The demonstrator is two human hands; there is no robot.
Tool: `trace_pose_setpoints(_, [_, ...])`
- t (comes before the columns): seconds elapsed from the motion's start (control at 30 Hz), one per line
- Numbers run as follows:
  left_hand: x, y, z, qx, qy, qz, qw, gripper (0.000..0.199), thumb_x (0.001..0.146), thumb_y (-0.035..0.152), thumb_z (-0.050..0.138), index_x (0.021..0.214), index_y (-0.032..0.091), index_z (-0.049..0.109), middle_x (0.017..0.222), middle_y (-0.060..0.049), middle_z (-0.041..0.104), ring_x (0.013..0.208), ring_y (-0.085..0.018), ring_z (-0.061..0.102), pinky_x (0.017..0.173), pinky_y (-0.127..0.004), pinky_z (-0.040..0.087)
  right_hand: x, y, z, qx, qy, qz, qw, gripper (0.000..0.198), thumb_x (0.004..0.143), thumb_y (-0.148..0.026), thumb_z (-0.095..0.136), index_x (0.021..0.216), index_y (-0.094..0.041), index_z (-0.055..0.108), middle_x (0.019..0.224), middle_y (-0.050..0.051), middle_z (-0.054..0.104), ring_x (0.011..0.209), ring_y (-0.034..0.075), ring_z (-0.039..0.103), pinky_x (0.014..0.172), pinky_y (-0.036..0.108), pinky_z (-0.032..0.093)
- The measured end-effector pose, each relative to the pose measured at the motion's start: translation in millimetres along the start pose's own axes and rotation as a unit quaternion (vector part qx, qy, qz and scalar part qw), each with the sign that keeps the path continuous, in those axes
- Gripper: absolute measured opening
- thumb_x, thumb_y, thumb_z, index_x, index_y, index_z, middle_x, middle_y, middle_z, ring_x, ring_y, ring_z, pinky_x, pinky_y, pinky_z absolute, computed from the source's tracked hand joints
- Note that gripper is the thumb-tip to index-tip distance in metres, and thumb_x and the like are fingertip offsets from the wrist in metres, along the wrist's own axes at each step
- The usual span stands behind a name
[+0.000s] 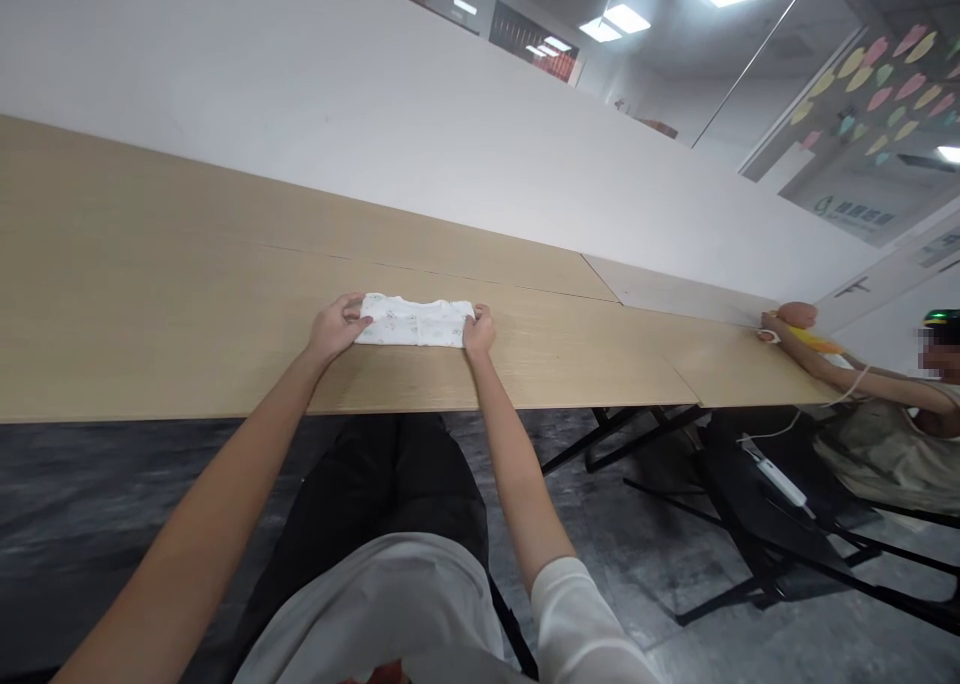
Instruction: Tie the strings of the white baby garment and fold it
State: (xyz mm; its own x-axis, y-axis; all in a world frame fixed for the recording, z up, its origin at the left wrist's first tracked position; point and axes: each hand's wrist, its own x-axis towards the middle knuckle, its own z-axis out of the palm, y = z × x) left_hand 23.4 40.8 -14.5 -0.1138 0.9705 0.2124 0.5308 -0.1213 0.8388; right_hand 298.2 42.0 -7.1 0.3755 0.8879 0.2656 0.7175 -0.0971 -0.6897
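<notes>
A small white cloth (416,322) with a faint printed pattern lies folded into a wide strip on the wooden table. Its upper edge dips in the middle, and a crease runs down near its centre. My left hand (337,328) grips the left end, thumb on top and fingers curled at the edge. At the opposite end my right hand (479,331) pinches the cloth between thumb and fingers. What lies beneath the fingertips is hidden.
The long wooden table (150,294) runs along a white wall (300,94). At the far right a person (892,414) sits with arms on the table, by an orange-yellow item (816,341). A black folding chair (772,524) carrying a white power strip (784,486) stands right of me.
</notes>
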Motion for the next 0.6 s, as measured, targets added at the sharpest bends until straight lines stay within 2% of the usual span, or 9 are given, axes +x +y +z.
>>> trace_pose_setpoints(0.23, [2,-3,3,-0.026,0.003,0.013,1.000,0.067,0.074,0.034,0.068,0.136,0.013,0.058,0.114,-0.013,0.074,0.098,-0.026,0.071,0.093,-0.039,0.055,1,1,2,0.026,0.006,0.009,1.000,0.043,0.092,-0.013,0.050,0.135,-0.012,0.055,0.121,0.015,0.071,0.113,0.023,0.067,0.101,0.032,0.048])
trace_pose_setpoints(0.37, [1,-3,0,0.010,0.021,0.014,1.000,0.077,0.074,0.035,0.069,0.146,0.014,0.050,0.126,-0.014,0.070,0.080,-0.020,0.069,0.090,-0.038,0.055,1,5,5,0.051,0.020,0.017,0.998,0.049,0.089,-0.013,0.051,0.138,-0.009,0.051,0.117,0.015,0.070,0.111,0.024,0.066,0.101,0.033,0.048])
trace_pose_setpoints(0.5, [0,-3,-2,0.040,0.028,0.035,0.998,0.077,0.074,0.031,0.067,0.147,0.018,0.048,0.133,-0.011,0.068,0.071,-0.015,0.065,0.086,-0.034,0.055,2,14,13,0.086,0.044,-0.028,0.995,0.054,0.082,-0.009,0.053,0.136,-0.009,0.051,0.117,0.015,0.068,0.112,0.024,0.064,0.103,0.036,0.048])
trace_pose_setpoints(0.6, [2,-7,-2,0.055,0.033,0.047,0.997,0.068,0.074,0.028,0.065,0.141,0.018,0.055,0.130,-0.008,0.068,0.069,-0.015,0.063,0.086,-0.034,0.055,4,20,21,0.108,0.051,-0.057,0.991,0.055,0.078,-0.005,0.052,0.133,-0.011,0.053,0.114,0.014,0.067,0.110,0.024,0.064,0.104,0.038,0.048])
